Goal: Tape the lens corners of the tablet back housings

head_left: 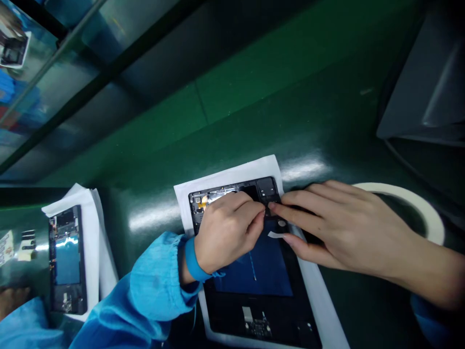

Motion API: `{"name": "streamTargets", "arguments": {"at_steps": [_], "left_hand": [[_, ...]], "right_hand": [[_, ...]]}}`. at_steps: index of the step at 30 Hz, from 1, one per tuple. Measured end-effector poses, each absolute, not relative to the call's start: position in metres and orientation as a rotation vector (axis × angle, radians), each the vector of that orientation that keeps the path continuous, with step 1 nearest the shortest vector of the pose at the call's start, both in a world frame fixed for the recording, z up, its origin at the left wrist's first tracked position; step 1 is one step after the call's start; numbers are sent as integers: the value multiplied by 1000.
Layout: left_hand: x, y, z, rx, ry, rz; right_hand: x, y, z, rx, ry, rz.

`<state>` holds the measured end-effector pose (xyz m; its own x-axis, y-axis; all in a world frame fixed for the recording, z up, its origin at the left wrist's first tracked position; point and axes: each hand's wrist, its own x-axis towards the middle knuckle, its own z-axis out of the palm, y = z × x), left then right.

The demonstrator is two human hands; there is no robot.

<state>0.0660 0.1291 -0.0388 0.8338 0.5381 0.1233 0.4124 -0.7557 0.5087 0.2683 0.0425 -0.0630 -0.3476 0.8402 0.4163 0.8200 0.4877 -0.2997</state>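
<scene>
An opened tablet [254, 286], its dark inner frame and large blue battery panel showing, lies on white sheets [227, 172]. My left hand [228, 228], with a blue wristband [194, 259], is closed in a pinch above its upper part. Whatever those fingertips hold is hidden. From the right, my right hand [334, 225] reaches over the tablet's edge, fingers stretched out. Its index fingertip touches the tablet close to my left fingertips. A small white strip [275, 235] meets the tip of my right thumb; whether it is stuck there I cannot tell.
A cream tape roll [410, 198] lies partly behind my right hand. To the left, another opened tablet [67, 261] rests on white sheets, with small black strips [28, 242] beside it. Another person's hand [13, 300] shows at lower left. A grey box-like object [423, 92] stands upper right.
</scene>
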Motion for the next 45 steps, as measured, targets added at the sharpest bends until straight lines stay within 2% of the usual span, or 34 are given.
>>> {"name": "streamTargets", "arguments": {"at_steps": [6, 13, 25, 36, 45], "left_hand": [[63, 130, -42, 2615, 609, 288], [64, 130, -45, 2575, 673, 363], [65, 128, -47, 2580, 699, 289], [65, 130, -48, 2557, 686, 372], [66, 129, -49, 2546, 698, 374]], "right_hand": [[267, 41, -61, -1388, -2251, 34], [263, 35, -57, -1357, -2402, -156], [260, 31, -62, -1428, -2308, 40], [260, 31, -62, -1483, -2242, 8], [258, 37, -55, -1623, -2190, -214]]}}
